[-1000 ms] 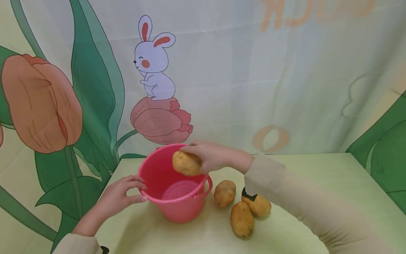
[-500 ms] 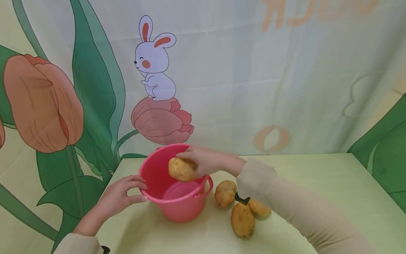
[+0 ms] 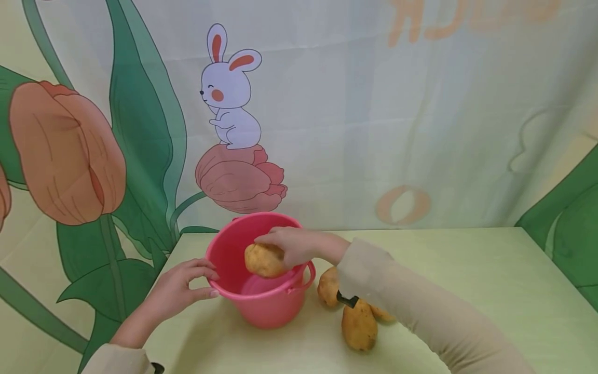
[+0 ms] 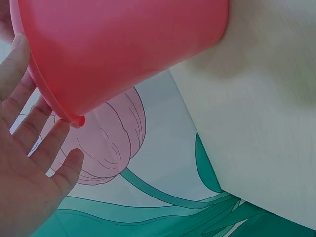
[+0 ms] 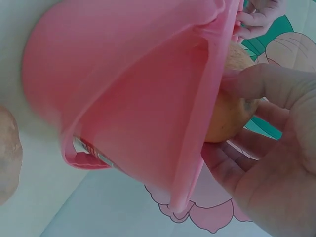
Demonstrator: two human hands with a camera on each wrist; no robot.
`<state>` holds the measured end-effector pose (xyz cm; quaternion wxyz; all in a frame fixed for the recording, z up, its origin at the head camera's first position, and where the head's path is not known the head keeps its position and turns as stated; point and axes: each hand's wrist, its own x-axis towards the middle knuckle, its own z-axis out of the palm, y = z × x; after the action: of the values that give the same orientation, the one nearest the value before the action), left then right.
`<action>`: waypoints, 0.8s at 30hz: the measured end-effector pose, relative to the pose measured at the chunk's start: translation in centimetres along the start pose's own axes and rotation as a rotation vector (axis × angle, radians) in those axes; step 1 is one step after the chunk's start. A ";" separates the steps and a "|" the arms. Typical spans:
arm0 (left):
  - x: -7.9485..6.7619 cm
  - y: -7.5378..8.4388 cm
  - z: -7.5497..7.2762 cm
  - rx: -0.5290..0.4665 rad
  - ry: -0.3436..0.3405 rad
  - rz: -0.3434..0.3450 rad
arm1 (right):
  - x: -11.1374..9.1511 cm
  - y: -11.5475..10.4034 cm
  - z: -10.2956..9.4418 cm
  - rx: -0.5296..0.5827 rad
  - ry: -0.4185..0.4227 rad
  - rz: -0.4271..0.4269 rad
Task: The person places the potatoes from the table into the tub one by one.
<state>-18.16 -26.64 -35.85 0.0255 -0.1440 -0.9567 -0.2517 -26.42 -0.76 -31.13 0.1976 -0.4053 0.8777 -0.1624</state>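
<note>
A pink bucket (image 3: 271,310) with side loop handles stands on the table. My left hand (image 3: 179,288) holds its left rim, the fingertips over the edge and the thumb against the outside. In the left wrist view the thumb (image 4: 17,61) and fingers show along the rim. My right hand (image 3: 299,246) grips a potato (image 3: 261,259) between thumb and fingers, just inside the bucket's mouth. From the right wrist view, the bucket's wall hides part of that potato (image 5: 224,123). The bucket's visible floor is bare.
Right of the bucket lie a potato (image 3: 328,288), a longer potato (image 3: 358,327) and a third potato (image 3: 383,315), partly hidden by the right sleeve (image 3: 374,270). A pale green table (image 3: 467,270) ends at a printed curtain (image 3: 327,130) behind.
My right hand has carried the potato left and lower into the bucket's mouth. The right sleeve now covers more of the loose potatoes. My left hand keeps its hold on the rim.
</note>
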 end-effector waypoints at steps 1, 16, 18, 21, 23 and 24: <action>0.0 0.0 0.0 0.000 0.000 -0.001 | 0.1 -0.1 0.1 -0.001 -0.005 0.001; -0.2 -0.2 0.0 -0.003 0.001 -0.004 | 2.0 -0.1 1.8 0.007 -0.059 -0.021; -0.2 -0.1 0.0 -0.003 0.001 -0.005 | 2.2 -0.2 2.0 0.031 -0.068 -0.008; -0.2 -0.1 0.0 -0.007 -0.001 -0.013 | 2.4 -0.2 2.2 0.067 -0.082 0.019; -0.2 0.0 -0.1 -0.019 -0.005 -0.025 | 2.6 -0.2 2.3 0.088 -0.093 0.031; -0.2 0.1 -0.1 -0.025 -0.006 -0.030 | 2.6 -0.2 2.4 0.100 -0.100 0.038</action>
<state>-17.92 -26.71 -35.77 0.0168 -0.1305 -0.9557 -0.2633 -26.67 -3.23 -33.64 0.2641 -0.3859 0.8650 -0.1820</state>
